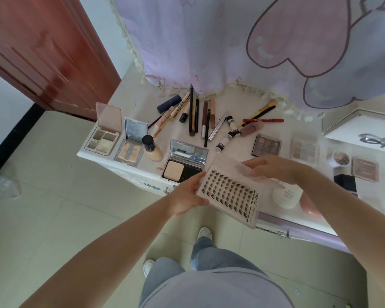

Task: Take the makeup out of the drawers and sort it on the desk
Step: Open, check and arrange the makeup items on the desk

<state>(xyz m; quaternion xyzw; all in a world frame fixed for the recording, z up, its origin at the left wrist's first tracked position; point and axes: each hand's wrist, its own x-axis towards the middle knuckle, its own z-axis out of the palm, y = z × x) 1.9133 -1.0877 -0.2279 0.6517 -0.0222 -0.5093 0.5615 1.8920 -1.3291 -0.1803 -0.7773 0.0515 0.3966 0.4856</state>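
Observation:
A clear box of false lashes (pixel 230 192) marked XOYO is held above the desk's front edge. My left hand (pixel 188 194) grips its left side from below. My right hand (pixel 269 167) holds its clear lid at the top right. On the white desk (pixel 142 94) lie open powder palettes (pixel 105 135), a black compact (pixel 183 163), a foundation bottle (pixel 151 147), several pencils and brushes (pixel 193 114), small white tubes (pixel 228 134) and eyeshadow palettes (pixel 266 144).
A lilac curtain (pixel 231 45) hangs over the desk's back. A red-brown door (pixel 42 52) stands at the left. An open drawer (pixel 298 221) with a white jar (pixel 286 196) sits below the box. A white box (pixel 362 130) is at the right.

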